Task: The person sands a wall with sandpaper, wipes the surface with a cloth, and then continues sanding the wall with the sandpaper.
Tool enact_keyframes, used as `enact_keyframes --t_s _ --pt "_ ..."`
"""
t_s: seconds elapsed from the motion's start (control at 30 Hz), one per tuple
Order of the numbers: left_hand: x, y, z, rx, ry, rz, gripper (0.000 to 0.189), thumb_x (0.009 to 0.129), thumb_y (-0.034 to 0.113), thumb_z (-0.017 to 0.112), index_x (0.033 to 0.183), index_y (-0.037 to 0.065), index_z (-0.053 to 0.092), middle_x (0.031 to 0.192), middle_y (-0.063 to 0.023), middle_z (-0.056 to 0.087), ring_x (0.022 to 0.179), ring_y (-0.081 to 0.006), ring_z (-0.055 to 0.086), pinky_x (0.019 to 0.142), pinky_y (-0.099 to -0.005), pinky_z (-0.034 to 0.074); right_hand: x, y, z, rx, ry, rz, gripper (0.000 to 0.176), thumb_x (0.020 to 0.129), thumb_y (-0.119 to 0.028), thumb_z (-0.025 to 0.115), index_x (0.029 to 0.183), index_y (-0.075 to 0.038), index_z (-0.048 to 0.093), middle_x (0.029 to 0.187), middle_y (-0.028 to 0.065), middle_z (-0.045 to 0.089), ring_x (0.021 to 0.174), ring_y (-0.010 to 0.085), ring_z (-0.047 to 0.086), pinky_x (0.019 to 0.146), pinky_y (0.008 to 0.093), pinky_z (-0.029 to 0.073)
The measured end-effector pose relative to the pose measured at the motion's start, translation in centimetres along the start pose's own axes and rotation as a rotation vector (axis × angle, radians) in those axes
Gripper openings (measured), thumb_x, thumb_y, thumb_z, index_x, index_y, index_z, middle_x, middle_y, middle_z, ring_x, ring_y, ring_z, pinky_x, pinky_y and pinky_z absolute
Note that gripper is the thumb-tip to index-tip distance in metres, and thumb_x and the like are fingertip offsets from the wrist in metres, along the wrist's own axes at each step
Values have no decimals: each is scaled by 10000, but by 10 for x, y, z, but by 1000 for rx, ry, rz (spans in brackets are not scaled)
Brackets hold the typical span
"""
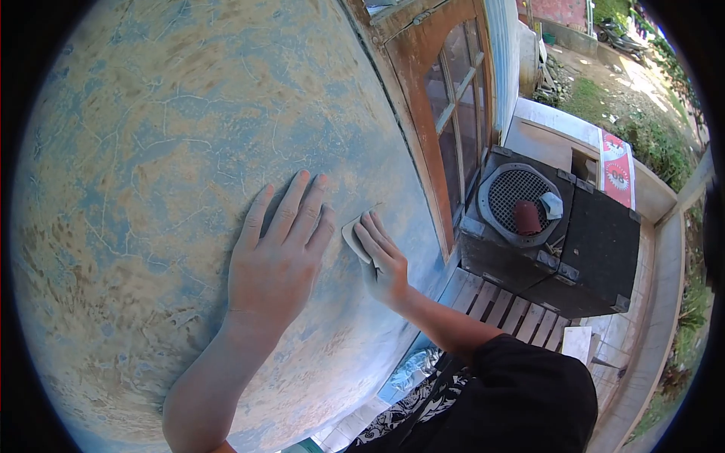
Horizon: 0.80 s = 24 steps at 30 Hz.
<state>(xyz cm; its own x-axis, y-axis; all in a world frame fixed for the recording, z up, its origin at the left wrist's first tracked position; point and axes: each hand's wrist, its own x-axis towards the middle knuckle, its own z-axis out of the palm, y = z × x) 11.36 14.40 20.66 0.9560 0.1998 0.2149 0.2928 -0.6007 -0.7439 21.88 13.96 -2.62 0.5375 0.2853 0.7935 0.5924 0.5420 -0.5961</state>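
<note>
My left hand [278, 257] lies flat against a worn wall [166, 151] with patchy blue and tan paint, fingers spread and pointing up. Just to its right, my right hand [384, 260] presses a small grey sheet of sandpaper [353, 235] against the same wall, fingers laid over the sheet. Both hands are dusted with pale powder.
A brown wooden window frame [445, 113] with glass panes borders the wall on the right. Below it stands a black speaker box [559, 241] with a round grille, a dark red cup [526, 217] on it. Wooden slats [506, 309] lie by the box; yard and grass beyond.
</note>
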Motion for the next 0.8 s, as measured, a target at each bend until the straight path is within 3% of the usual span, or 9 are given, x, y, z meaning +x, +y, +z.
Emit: enact_keyframes --t_s 0.2,0.3,0.47,0.5,0.53,0.57,0.6,0.67,0.8 --pt "-1 -1 1 -2 -15 4 329 926 254 658 1241 170 699 1549 -22 522 1474 -202 423 1247 -459 289 36 26 -1 -80 49 -42 496 888 133 628 1357 -24 663 1461 208 587 1398 375 520 1150 435 459" --pt "0 0 2 7 -12 0 332 919 252 663 1240 176 694 1553 -15 517 1479 -196 415 1249 -454 290 53 31 -2 -50 204 104 493 886 177 550 1322 -10 684 1388 235 636 1385 386 524 1146 425 450" --pt "1 2 4 -15 13 -12 252 961 294 577 1171 198 677 1530 -4 539 1476 -171 411 1259 -412 284 8 -6 -2 -29 28 57 426 886 120 610 1276 -15 715 1377 243 641 1353 398 559 1104 431 492" --pt "1 1 4 -12 15 -11 252 961 294 577 1171 198 677 1530 -4 539 1476 -171 411 1259 -412 284 2 5 -9 -36 -50 -68 408 889 109 618 1266 -12 718 1378 246 639 1348 404 564 1096 426 498" --pt "0 0 3 15 -6 -28 347 931 307 631 1263 210 659 1569 2 496 1493 -177 389 1265 -432 271 -2 11 -11 -41 -125 -191 391 893 97 625 1257 -10 722 1380 249 637 1342 410 568 1088 421 505" --pt "-1 2 3 36 -31 -48 465 902 320 686 1355 223 642 1609 8 453 1510 -183 367 1271 -452 258 4 28 -7 -32 -4 -140 386 889 113 621 1243 -1 723 1375 241 641 1344 401 567 1092 412 504" --pt "-2 3 2 37 -36 -43 465 902 320 686 1355 223 642 1609 8 453 1510 -183 367 1271 -452 258 18 42 -5 -30 -1 -134 386 889 113 621 1243 -1 723 1375 241 641 1344 401 567 1092 412 504" --pt "0 2 2 41 -88 -66 620 917 376 678 1505 251 525 1658 30 376 1542 -174 304 1291 -450 215 46 63 -1 -94 319 166 402 872 122 635 1246 1 721 1372 226 645 1348 393 563 1102 420 499" --pt "0 2 1 132 -99 -60 679 936 466 616 1562 260 450 1660 49 355 1547 -144 270 1304 -411 173 34 21 8 -112 330 183 433 862 135 632 1261 -10 717 1372 208 648 1355 384 555 1119 421 486"
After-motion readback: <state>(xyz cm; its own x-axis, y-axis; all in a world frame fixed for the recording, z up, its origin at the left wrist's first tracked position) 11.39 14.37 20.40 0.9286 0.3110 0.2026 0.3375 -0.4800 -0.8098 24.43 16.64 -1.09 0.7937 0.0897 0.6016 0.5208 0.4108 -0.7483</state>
